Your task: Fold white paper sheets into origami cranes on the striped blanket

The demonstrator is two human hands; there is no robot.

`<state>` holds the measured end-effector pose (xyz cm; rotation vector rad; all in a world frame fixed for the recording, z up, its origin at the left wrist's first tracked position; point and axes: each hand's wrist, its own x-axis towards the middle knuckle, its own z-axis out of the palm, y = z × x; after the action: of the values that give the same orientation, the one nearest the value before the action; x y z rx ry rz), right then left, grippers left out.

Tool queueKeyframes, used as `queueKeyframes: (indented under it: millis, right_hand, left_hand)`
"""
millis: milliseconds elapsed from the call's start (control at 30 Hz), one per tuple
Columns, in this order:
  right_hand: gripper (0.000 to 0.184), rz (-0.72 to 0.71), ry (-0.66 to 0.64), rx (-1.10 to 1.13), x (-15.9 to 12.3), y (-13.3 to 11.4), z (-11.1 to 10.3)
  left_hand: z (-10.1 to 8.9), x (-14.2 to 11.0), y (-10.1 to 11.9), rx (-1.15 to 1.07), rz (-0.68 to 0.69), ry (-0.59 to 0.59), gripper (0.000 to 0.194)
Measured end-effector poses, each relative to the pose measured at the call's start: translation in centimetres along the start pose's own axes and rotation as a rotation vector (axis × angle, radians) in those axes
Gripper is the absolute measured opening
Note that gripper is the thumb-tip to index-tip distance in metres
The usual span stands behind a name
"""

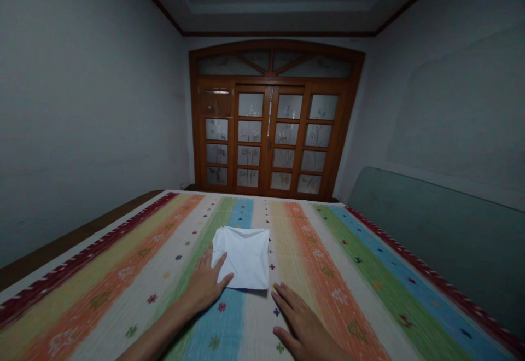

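Observation:
A folded white cloth (pixel 245 256) lies flat on a striped, many-coloured bedspread (pixel 353 273). My left hand (pixel 204 284) rests flat at the cloth's near left corner, fingers spread, with fingertips on its edge. My right hand (pixel 301 322) lies flat on the bedspread just right of and below the cloth's near right corner, fingers stretched out, not touching it. Neither hand holds anything.
The bed fills the lower half of the view. A greenish padded panel (pixel 443 240) runs along its right side against the wall. A wooden edge (pixel 74 238) shows at the left. Wooden glazed doors (pixel 270 137) stand at the far end.

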<state>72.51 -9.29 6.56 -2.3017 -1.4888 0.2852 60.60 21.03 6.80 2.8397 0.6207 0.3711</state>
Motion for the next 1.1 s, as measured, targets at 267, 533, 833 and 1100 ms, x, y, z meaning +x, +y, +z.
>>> queueKeyframes:
  millis: [267,533,833,1100]
  right_hand:
    - [0.067,-0.064,0.062,-0.008,0.1,0.1,0.0]
    - [0.065,-0.048,0.068,-0.008,-0.2,-0.4,-0.4]
    - [0.065,-0.031,0.066,-0.011,-0.1,-0.2,-0.1]
    - [0.061,-0.005,0.155,-0.041,0.1,2.1,2.0]
  left_hand:
    - [0.7,0.6,3.4,0.019,0.037,-0.021,0.072]
    - [0.5,0.5,3.8,0.016,0.06,0.049,0.065]
    - [-0.1,-0.5,1.9,-0.013,0.456,0.047,0.049]
    - [0.1,-0.7,2.3,0.022,0.454,0.085,0.027]
